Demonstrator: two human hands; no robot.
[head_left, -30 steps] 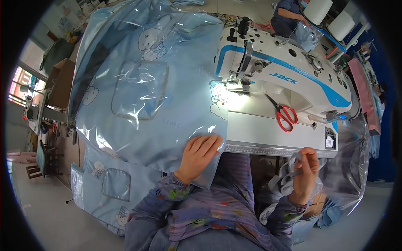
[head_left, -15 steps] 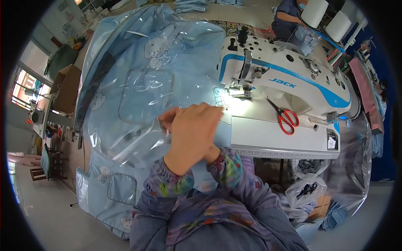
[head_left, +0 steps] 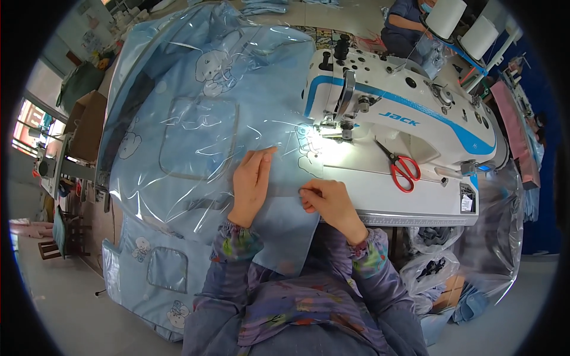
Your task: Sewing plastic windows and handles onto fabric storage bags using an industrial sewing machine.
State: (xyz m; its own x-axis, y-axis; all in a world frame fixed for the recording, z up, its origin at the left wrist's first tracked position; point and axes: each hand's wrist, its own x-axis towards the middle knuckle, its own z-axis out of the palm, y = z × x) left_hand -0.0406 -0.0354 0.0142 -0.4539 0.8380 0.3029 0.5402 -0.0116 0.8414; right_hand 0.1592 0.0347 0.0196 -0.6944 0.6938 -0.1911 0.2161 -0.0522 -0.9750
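Workshop surroundings fill the head view: a grey floor [head_left: 65,308] at lower left, a cardboard box [head_left: 89,121] by the left rim, and another person in blue [head_left: 407,24] seated at the top behind two white thread cones [head_left: 460,21].

At the centre stands a white sewing machine with a blue stripe [head_left: 409,113] on its white table [head_left: 380,199]. A lamp lights the needle area [head_left: 332,127], and red-handled scissors [head_left: 404,169] lie on the machine bed to the right of it, well apart from both hands.

Spread over the table's left half and hanging down its front is a large light-blue fabric piece with clear plastic pockets and cartoon animal prints [head_left: 196,118]. Its right edge reaches the machine's foot.

The left hand [head_left: 252,184] lies flat, fingers straight and together, palm pressing the fabric down just left of the needle area; it holds nothing closed in its grip. The right hand [head_left: 329,199] sits just beside it to the right, fingers curled in, with thumb and forefinger pinched narrowly on the near edge of the blue fabric at the front of the machine bed. Both forearms come up from the lower edge in patterned purple sleeves [head_left: 368,261].

Clear plastic bags of dark scraps [head_left: 433,267] hang under the table at the right.
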